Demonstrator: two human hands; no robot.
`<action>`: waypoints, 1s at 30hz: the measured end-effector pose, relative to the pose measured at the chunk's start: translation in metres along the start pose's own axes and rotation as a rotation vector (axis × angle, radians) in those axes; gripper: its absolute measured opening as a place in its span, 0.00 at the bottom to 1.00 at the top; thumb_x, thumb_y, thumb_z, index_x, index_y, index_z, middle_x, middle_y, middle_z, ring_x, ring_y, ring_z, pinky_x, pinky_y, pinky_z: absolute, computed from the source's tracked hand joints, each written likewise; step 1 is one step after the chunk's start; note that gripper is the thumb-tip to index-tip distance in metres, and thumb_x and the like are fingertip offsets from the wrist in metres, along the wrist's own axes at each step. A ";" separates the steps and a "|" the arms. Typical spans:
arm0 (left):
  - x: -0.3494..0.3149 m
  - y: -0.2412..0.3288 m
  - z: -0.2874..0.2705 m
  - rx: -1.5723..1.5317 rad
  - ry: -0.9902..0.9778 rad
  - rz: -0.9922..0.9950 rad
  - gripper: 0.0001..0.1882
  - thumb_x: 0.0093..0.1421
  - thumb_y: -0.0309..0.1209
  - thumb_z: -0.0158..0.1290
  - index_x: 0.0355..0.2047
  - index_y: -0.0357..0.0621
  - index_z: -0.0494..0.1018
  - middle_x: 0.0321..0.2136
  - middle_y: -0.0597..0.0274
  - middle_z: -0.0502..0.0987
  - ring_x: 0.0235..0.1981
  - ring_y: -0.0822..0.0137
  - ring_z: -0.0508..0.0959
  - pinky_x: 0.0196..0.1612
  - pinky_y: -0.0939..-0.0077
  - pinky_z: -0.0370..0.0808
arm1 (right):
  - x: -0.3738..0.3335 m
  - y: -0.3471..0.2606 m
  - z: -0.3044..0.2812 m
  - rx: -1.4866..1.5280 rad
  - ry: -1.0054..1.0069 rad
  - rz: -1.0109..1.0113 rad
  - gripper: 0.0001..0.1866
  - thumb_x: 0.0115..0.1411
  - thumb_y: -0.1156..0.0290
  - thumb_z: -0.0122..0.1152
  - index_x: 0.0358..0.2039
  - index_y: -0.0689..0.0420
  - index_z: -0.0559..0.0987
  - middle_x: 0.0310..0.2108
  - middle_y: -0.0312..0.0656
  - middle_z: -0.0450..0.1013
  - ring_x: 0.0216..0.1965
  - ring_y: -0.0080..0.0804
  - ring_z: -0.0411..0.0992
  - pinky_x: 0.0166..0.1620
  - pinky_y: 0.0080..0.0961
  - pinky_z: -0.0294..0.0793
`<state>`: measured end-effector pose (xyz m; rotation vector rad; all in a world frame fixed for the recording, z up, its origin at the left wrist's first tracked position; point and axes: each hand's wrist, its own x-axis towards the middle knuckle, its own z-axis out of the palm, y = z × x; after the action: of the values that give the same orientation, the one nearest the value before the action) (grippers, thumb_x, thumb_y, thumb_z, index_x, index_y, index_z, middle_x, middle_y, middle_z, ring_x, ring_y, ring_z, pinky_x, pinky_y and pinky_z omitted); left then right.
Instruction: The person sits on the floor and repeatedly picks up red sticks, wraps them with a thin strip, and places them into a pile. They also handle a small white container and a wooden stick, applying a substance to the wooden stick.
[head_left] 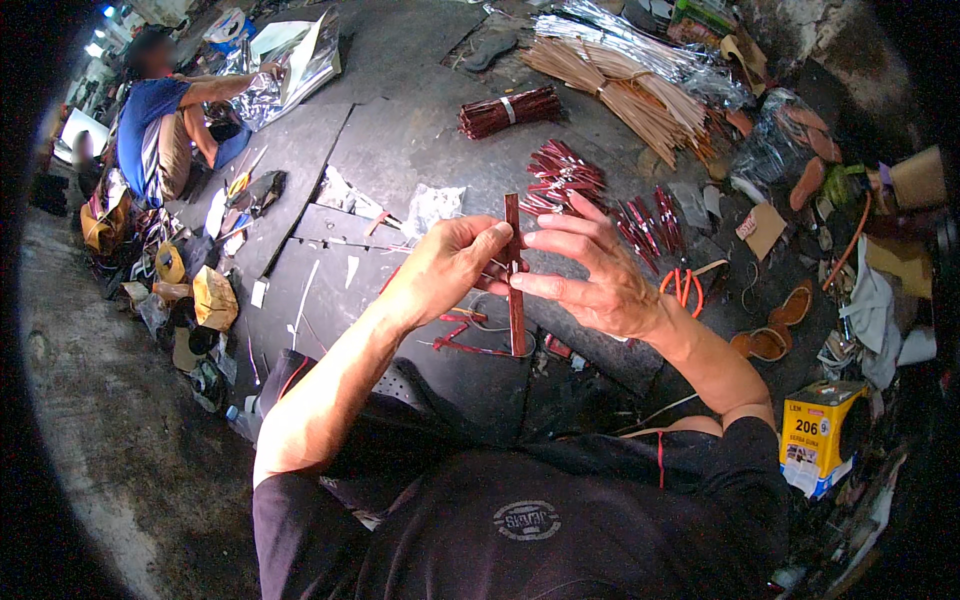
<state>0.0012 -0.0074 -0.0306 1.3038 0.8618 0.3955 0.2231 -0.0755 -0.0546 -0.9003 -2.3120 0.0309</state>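
And here's the slim dark-red strip [517,318] up above the dark floor [400,140], left hand [447,264] pinching its upper part, right hand [600,280] fingers spread at its edge, seemingly light, bendy, best gripped mid-length

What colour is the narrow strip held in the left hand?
The strip is dark reddish-brown; it shows best in the head view.

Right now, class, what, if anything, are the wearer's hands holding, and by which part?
A dark red strip: the left hand holds its upper part; the right hand touches near its middle, grip unclear.
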 end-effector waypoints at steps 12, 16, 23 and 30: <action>0.000 0.004 0.007 0.087 -0.043 -0.006 0.21 0.71 0.42 0.43 0.43 0.34 0.75 0.36 0.59 0.78 0.35 0.70 0.79 0.39 0.75 0.79 | -0.008 0.001 -0.005 -0.072 0.013 -0.054 0.20 0.51 0.70 0.64 0.46 0.42 0.80 0.53 0.37 0.67 0.58 0.37 0.65 0.67 0.53 0.56; -0.002 0.007 0.011 0.081 -0.066 -0.021 0.19 0.71 0.39 0.44 0.43 0.32 0.76 0.34 0.59 0.80 0.34 0.72 0.79 0.38 0.76 0.81 | -0.005 0.001 -0.005 -0.029 0.025 0.002 0.21 0.49 0.73 0.67 0.45 0.40 0.82 0.53 0.36 0.66 0.58 0.38 0.66 0.67 0.54 0.57; -0.002 0.005 0.009 0.055 -0.093 -0.067 0.20 0.71 0.39 0.44 0.44 0.32 0.75 0.35 0.58 0.80 0.35 0.71 0.79 0.39 0.75 0.81 | -0.009 0.007 -0.005 -0.043 0.008 -0.013 0.20 0.50 0.73 0.65 0.45 0.42 0.81 0.52 0.37 0.67 0.57 0.38 0.66 0.67 0.53 0.56; -0.002 0.010 0.013 0.089 -0.077 -0.045 0.19 0.71 0.39 0.44 0.43 0.32 0.75 0.34 0.58 0.80 0.34 0.72 0.79 0.39 0.75 0.81 | -0.007 0.005 -0.004 -0.027 0.000 0.020 0.23 0.47 0.75 0.68 0.45 0.40 0.81 0.53 0.36 0.67 0.58 0.39 0.67 0.67 0.53 0.56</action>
<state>0.0120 -0.0150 -0.0199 1.3703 0.8499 0.2723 0.2317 -0.0766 -0.0567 -0.9372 -2.3084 0.0082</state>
